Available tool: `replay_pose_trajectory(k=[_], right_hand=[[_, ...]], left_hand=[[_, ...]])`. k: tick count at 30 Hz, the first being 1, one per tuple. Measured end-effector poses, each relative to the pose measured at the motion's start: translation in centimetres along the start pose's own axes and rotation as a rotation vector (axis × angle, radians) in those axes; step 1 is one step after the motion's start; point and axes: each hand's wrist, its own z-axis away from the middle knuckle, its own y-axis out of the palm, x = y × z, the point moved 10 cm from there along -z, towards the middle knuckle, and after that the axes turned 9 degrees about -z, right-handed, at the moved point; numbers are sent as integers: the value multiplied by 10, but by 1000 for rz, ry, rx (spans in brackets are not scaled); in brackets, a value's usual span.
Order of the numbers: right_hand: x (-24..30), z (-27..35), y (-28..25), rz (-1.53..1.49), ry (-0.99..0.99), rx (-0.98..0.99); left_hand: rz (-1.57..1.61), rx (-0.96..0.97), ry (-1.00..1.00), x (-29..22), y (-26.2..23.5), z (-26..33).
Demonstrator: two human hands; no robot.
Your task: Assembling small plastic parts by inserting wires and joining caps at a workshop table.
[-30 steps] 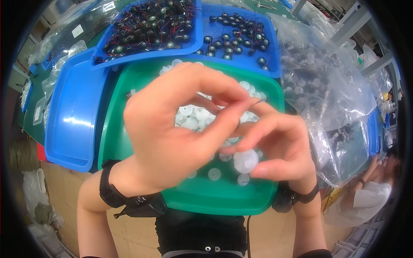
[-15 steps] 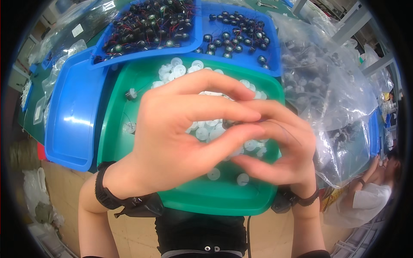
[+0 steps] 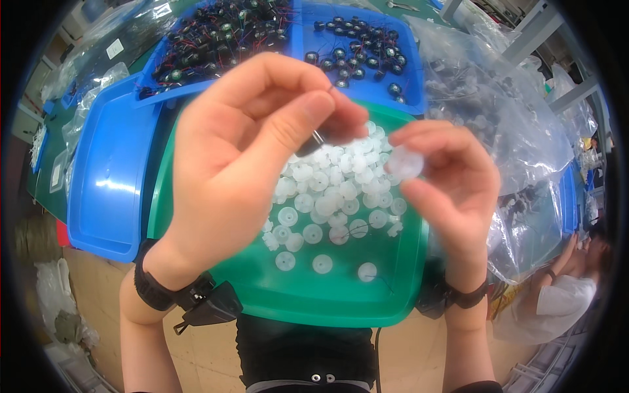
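My left hand [image 3: 242, 144] is raised over the green tray [image 3: 314, 301], closed round a small dark motor [image 3: 309, 145]. A short metal shaft sticks out of the motor toward the right, and its wires show only in part near my fingertips. Farther right, my right hand [image 3: 458, 177] pinches a translucent white plastic wheel [image 3: 405, 163] between thumb and fingers. The motor and the wheel are apart. Beneath both hands, many loose white plastic wheels [image 3: 329, 206] lie heaped in the green tray. Thin dark wires trail among a few of them.
Behind the green tray, one blue tray [image 3: 149, 93] holds heaped wired motors and another blue tray [image 3: 417, 78] holds more motors. A blue tray [image 3: 108, 177] stands at left. Clear plastic bags [image 3: 504, 124] of parts lie at right. A person [image 3: 563, 295] sits at far right.
My hands have come apart: the left has moved up and left with the motor, the right to the right with the white wheel. More of the heaped wheels now shows.
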Motion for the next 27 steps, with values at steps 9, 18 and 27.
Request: replay_pose_trajectory(k=[9, 18, 27], right_hand=[[-26, 4, -5, -544, 229, -95], [-26, 4, 2, -402, 232, 2], [-23, 7, 5, -423, 268, -31]], left_hand=[[-310, 156, 68, -7, 29, 15], [-352, 132, 15, -7, 26, 17], [-601, 129, 209, -29, 30, 16]])
